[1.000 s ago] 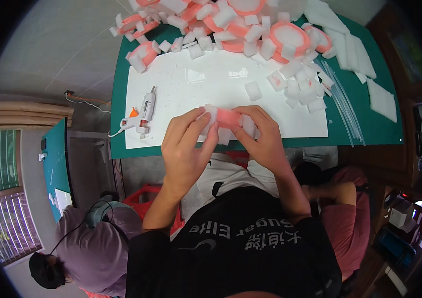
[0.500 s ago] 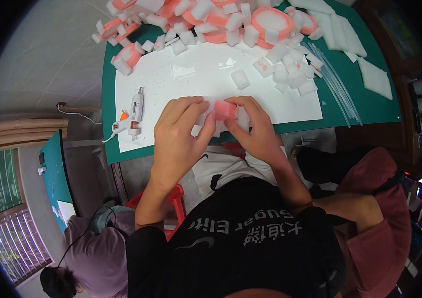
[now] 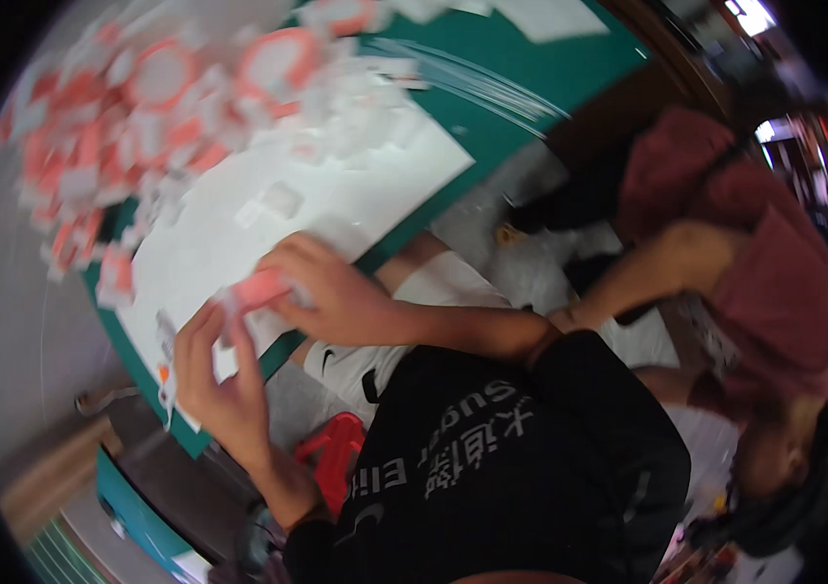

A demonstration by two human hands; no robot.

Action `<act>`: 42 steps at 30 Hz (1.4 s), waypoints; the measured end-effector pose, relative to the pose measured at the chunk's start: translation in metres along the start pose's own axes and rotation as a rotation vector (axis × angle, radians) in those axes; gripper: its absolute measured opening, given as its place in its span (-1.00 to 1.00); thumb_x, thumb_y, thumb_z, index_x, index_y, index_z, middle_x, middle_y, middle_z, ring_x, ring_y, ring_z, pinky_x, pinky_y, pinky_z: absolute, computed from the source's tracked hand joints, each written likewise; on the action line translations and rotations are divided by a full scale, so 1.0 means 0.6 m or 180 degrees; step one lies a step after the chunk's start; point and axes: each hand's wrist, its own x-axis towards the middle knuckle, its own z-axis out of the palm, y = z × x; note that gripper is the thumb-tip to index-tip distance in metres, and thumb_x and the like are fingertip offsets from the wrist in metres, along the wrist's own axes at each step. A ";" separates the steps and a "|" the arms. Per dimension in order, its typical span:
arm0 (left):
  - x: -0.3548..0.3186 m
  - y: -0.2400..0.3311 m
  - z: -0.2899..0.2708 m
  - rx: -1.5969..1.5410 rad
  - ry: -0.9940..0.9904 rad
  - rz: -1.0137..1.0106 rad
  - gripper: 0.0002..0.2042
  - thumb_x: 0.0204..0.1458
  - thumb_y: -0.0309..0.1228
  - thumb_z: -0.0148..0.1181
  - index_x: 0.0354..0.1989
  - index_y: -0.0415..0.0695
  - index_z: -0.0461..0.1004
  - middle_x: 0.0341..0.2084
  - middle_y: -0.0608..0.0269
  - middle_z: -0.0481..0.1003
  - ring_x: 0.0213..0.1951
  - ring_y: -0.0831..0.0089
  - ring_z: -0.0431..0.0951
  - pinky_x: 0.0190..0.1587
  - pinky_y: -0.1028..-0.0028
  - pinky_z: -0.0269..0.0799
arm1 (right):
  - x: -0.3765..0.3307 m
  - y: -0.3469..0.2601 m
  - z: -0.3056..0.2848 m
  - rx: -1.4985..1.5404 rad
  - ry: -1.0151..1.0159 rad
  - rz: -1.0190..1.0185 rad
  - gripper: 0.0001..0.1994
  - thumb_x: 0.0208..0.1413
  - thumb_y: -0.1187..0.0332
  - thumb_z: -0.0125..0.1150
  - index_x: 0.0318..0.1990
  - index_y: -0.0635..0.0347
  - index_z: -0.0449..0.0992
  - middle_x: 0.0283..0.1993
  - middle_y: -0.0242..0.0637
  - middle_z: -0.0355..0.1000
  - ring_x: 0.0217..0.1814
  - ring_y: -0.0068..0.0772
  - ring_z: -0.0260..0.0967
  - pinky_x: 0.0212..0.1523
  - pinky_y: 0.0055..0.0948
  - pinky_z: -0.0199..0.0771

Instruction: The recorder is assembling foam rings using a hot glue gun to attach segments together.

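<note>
A short pink foam strip with white foam at its ends is held between both hands, above the near edge of a white board. My left hand pinches its left end with the fingertips. Around the other end my right hand is closed, hiding part of it. Just beyond the hands, a loose white foam block lies on the board. A white glue gun is beside my left hand, partly hidden by it. Motion blurs the picture.
Pink foam rings with white blocks are heaped at the far left. White foam pieces lie at the board's far side, near clear glue sticks. A person in a dark red garment sits at right. A red stool stands below.
The whole view has swung, so the table now slants and more of the person at right shows. Both hands keep hold of the pink foam strip.
</note>
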 end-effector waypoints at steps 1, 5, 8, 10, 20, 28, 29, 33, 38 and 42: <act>-0.003 0.001 0.002 0.0110 0.0054 0.0030 -0.86 -0.03 -0.63 0.30 -0.26 -0.29 0.57 -0.25 0.02 0.60 -0.20 0.16 0.61 -0.07 0.33 0.47 | 0.000 0.001 0.003 0.0035 0.0091 -0.0067 -0.72 0.02 0.46 0.23 -0.08 0.27 0.44 -0.08 -0.08 0.36 0.01 0.00 0.33 0.03 -0.21 0.35; -0.015 -0.009 0.004 0.0218 0.0121 0.0060 -0.85 0.11 -0.53 0.27 -0.20 -0.35 0.58 -0.27 0.12 0.59 -0.29 0.43 0.54 -0.15 0.46 0.47 | -0.016 -0.001 0.022 0.0233 0.0517 0.0139 -0.76 0.02 0.47 0.22 -0.13 0.25 0.44 -0.12 -0.10 0.33 -0.04 -0.03 0.33 -0.03 -0.20 0.36; -0.026 -0.020 -0.004 0.0161 0.0066 0.0072 -0.82 0.13 -0.53 0.26 -0.14 -0.35 0.58 -0.27 0.13 0.59 -0.31 0.45 0.53 -0.18 0.47 0.47 | -0.023 -0.002 0.034 0.0185 0.0654 0.0020 -0.80 -0.01 0.48 0.22 -0.19 0.22 0.44 -0.16 -0.14 0.31 -0.08 -0.07 0.33 -0.08 -0.19 0.37; -0.030 -0.027 -0.007 0.0128 0.0040 0.0160 -0.82 0.14 -0.53 0.25 -0.14 -0.38 0.57 -0.24 0.08 0.59 -0.26 0.41 0.55 -0.17 0.45 0.47 | -0.026 -0.003 0.040 -0.0088 0.0679 -0.0102 -0.80 -0.05 0.48 0.22 -0.22 0.19 0.44 -0.17 -0.18 0.31 -0.11 -0.12 0.33 -0.10 -0.19 0.37; -0.032 -0.053 -0.010 -0.0135 0.0050 -0.0084 -0.77 0.18 -0.48 0.21 -0.09 -0.41 0.55 -0.18 -0.01 0.58 -0.14 0.34 0.57 -0.09 0.44 0.54 | -0.028 -0.002 0.062 -0.0378 0.0970 -0.0083 -0.84 -0.11 0.40 0.24 -0.37 0.19 0.42 -0.25 -0.20 0.27 -0.23 -0.20 0.27 -0.23 -0.24 0.32; -0.030 -0.064 -0.008 0.0065 0.0021 0.0004 -0.78 0.18 -0.46 0.22 -0.11 -0.39 0.55 -0.15 0.02 0.57 -0.12 0.34 0.57 -0.05 0.42 0.54 | -0.026 -0.007 0.066 -0.0533 0.1068 -0.0068 -0.83 -0.14 0.37 0.26 -0.38 0.19 0.45 -0.26 -0.19 0.30 -0.22 -0.20 0.30 -0.22 -0.27 0.34; -0.030 -0.067 -0.008 0.0011 0.0036 0.0041 -0.78 0.18 -0.46 0.23 -0.11 -0.39 0.55 -0.15 0.02 0.57 -0.12 0.34 0.57 -0.05 0.42 0.54 | -0.026 -0.008 0.066 -0.0516 0.1095 -0.0057 -0.83 -0.14 0.37 0.26 -0.38 0.19 0.45 -0.26 -0.19 0.30 -0.22 -0.20 0.30 -0.22 -0.27 0.34; -0.027 -0.074 -0.013 0.0126 0.0016 0.0165 -0.78 0.17 -0.45 0.23 -0.13 -0.38 0.56 -0.16 0.03 0.57 -0.12 0.35 0.57 -0.05 0.41 0.54 | -0.026 -0.013 0.064 -0.0688 0.0909 0.0021 -0.82 -0.12 0.36 0.26 -0.34 0.19 0.48 -0.24 -0.21 0.32 -0.17 -0.22 0.30 -0.20 -0.30 0.35; -0.030 -0.061 -0.004 0.0112 0.0081 0.0212 -0.78 0.18 -0.48 0.22 -0.12 -0.41 0.55 -0.16 0.00 0.57 -0.13 0.34 0.57 -0.04 0.40 0.53 | -0.034 -0.010 0.051 -0.0702 0.0601 0.0032 -0.82 -0.10 0.40 0.21 -0.29 0.20 0.46 -0.22 -0.22 0.29 -0.15 -0.23 0.28 -0.20 -0.32 0.34; -0.042 -0.047 0.005 0.0089 0.0169 -0.0230 -0.80 0.17 -0.56 0.18 -0.08 -0.40 0.54 -0.13 -0.04 0.56 -0.10 0.24 0.57 0.01 0.31 0.48 | -0.031 -0.011 0.032 -0.0549 0.0325 0.0149 -0.76 -0.09 0.42 0.20 -0.21 0.22 0.47 -0.21 -0.13 0.29 -0.13 -0.12 0.32 -0.18 -0.22 0.39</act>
